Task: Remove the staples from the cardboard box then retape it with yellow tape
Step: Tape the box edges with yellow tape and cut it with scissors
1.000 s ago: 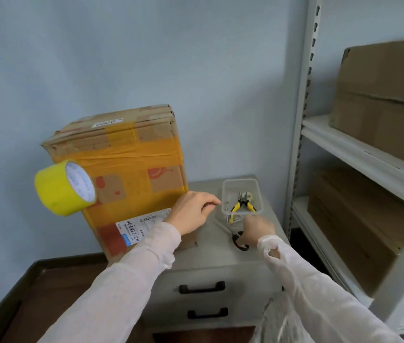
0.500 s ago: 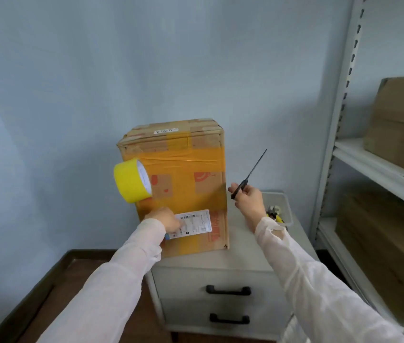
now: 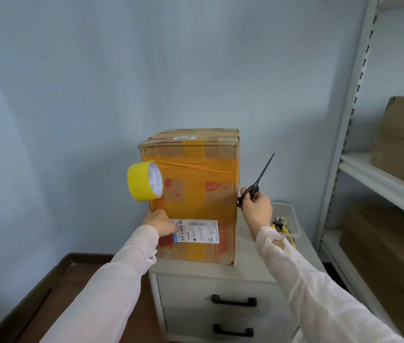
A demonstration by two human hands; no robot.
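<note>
One yellow tape band point(image 3: 196, 167) crosses the cardboard box point(image 3: 218, 209) upright at the cabinet top's point(image 3: 248, 251) left edge, roll point(image 3: 141, 183) hanging uncut, cutting apparently outstanding; right hand point(image 3: 256, 211) clamps scissors point(image 3: 258, 182), left hand point(image 3: 160, 222) braces the box, finger set unclear.

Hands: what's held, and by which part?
Right hand grips the scissors by their handles, blades up. Left hand presses the cardboard box front, gripping nothing.
</note>
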